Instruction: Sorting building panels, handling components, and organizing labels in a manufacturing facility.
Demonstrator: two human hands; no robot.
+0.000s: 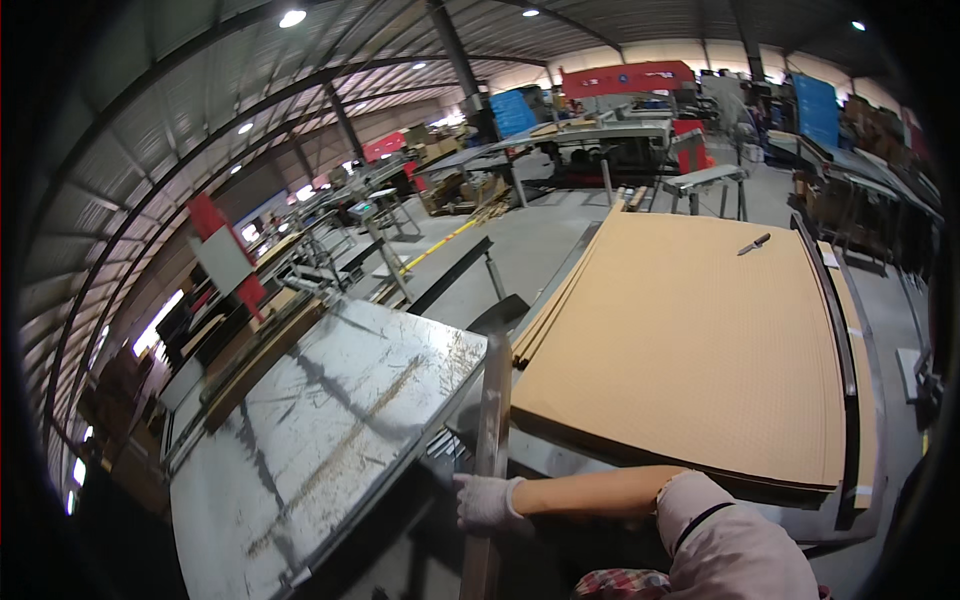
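Metal bar [491,425]: your gloved right hand [490,503] curls round it, beside tan sheet stack [680,340]; left hand out of view, can't tell.

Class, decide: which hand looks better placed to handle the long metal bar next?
Probably the right hand: gloved, it lies over the long metal bar, its forearm reaching in from the lower right. The left hand is out of view.

The right hand [492,503] hides part of the metal bar [492,425], whose near end, below it, is cut off.
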